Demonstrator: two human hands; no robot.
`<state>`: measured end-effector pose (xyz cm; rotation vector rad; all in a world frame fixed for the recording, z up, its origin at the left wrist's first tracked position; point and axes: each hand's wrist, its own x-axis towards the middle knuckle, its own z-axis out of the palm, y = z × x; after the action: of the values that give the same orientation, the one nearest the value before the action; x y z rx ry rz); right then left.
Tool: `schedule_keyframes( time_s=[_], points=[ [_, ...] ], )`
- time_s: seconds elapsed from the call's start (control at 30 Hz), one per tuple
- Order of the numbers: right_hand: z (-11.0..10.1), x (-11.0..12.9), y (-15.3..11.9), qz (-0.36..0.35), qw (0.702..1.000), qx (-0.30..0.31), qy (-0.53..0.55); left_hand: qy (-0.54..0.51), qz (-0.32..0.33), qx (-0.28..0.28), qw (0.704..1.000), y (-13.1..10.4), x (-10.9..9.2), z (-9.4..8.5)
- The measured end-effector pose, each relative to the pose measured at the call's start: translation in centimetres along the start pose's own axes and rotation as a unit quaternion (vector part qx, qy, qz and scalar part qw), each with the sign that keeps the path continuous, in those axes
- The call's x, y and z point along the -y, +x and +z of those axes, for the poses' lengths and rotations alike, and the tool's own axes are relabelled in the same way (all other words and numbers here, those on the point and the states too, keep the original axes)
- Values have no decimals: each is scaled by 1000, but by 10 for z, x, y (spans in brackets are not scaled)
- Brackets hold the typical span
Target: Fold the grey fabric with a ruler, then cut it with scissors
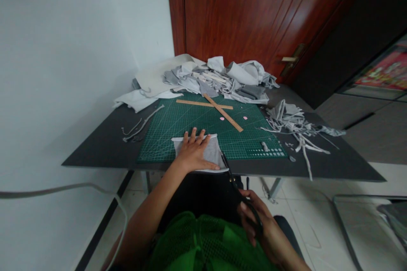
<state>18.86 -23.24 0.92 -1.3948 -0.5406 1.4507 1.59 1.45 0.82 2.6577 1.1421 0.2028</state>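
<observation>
My left hand (196, 152) lies flat with fingers spread on a piece of grey fabric (213, 152) with white edges. The fabric rests at the front edge of a green cutting mat (162, 135). My right hand (254, 211) is closed around the handles of black scissors (234, 184), below the table's front edge. The blades point up and away from me, at the right side of the fabric. Whether they touch the cloth I cannot tell. Two wooden rulers (227, 115) lie crossed on the mat beyond my left hand.
A heap of grey and white fabric (219, 78) covers the table's back. Fabric strips and scraps (288, 118) lie on the right, thin strips (144, 123) on the left. Two pink pieces (245, 117) sit on the mat. A cable (92, 185) hangs at left; a door (235, 12) stands behind.
</observation>
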Motion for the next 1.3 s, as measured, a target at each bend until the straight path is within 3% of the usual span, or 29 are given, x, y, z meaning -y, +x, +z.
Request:
schedule_keyframes(
  time_s=[0.33, 0.67, 1.3],
  points=[
    [-9, -3, 1, 3, 1000, 20, -4, 2, 0, 19, 1000, 1, -1, -4],
    [2, -4, 28, -36, 998, 41, -9, 32, -2, 39, 999, -1, -3, -7],
    [14, -8, 25, -56, 997, 20, -48, 44, -1, 37, 998, 0, -2, -4]
  ],
)
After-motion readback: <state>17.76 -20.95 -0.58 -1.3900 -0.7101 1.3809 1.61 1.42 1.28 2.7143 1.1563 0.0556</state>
